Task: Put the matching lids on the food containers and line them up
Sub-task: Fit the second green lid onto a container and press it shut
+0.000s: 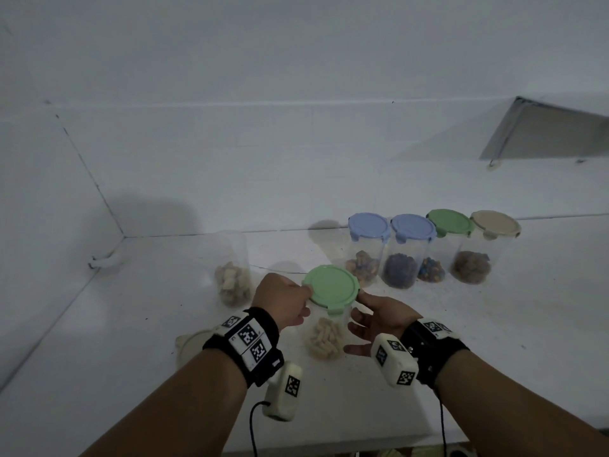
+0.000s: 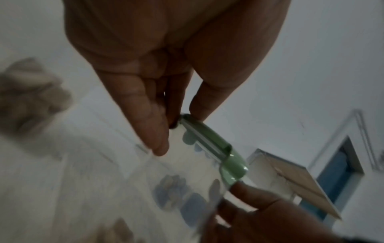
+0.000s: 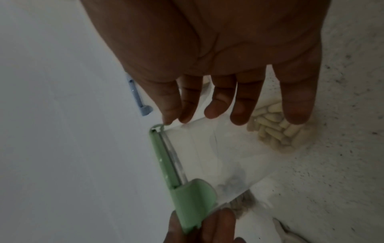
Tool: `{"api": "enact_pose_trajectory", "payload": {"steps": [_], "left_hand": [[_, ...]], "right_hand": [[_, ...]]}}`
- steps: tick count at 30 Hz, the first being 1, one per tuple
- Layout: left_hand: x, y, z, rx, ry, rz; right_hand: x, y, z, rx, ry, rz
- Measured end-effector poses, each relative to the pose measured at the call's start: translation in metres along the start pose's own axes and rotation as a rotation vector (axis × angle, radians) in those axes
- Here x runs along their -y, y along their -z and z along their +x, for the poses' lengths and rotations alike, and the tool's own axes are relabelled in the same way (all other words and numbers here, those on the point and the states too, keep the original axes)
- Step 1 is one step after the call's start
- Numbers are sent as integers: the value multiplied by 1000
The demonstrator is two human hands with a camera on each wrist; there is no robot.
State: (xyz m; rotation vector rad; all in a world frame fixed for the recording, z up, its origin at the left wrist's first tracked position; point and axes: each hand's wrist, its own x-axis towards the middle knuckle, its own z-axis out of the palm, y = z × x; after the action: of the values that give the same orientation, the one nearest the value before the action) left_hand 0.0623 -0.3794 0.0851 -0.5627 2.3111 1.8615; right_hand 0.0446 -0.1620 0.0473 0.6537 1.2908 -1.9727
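Note:
A green lid point(image 1: 331, 288) sits on top of a clear container point(image 1: 324, 338) holding pale pellets, near the counter's middle. My left hand point(image 1: 296, 301) pinches the lid's left edge between thumb and fingers; the left wrist view shows that pinch point(image 2: 178, 125) on the lid point(image 2: 207, 139). My right hand point(image 1: 359, 318) is at the container's right side with fingers straight and spread. In the right wrist view one of its fingertips point(image 3: 166, 121) touches the lid's point(image 3: 166, 156) small tab. The container wall point(image 3: 207, 156) shows clear below the lid.
An uncovered container of beige chunks point(image 1: 230, 282) stands to the left. A beige lid point(image 1: 192, 344) lies on the counter behind my left wrist. Four lidded containers line the back right: blue point(image 1: 367, 225), blue point(image 1: 412, 227), green point(image 1: 449, 222), beige point(image 1: 494, 224). The wall is close behind.

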Motion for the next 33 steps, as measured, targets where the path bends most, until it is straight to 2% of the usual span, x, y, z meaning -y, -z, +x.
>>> {"api": "enact_pose_trajectory", "payload": {"steps": [4, 7, 9, 10, 12, 17, 28, 33], "left_hand": [[-8, 8, 7, 27, -118, 343], [-18, 2, 6, 14, -337, 691], [-21, -12, 1, 128, -533, 874], [-21, -20, -1, 200, -580, 949], [-15, -31, 1, 280, -587, 1058], [-7, -36, 12, 245, -632, 1208], [-8, -38, 11, 228, -607, 1259], [-9, -40, 13, 215, -613, 1269]], "right_hand": [[16, -3, -8, 0, 73, -42], [26, -8, -13, 25, 134, -87], [27, -10, -17, 13, 135, -110], [28, -10, -18, 11, 130, -121], [31, -8, -19, 11, 123, -138], [38, -3, -20, 11, 76, -173], [55, -11, -15, -11, 22, -306], [56, -13, -7, -28, 44, -315]]}}
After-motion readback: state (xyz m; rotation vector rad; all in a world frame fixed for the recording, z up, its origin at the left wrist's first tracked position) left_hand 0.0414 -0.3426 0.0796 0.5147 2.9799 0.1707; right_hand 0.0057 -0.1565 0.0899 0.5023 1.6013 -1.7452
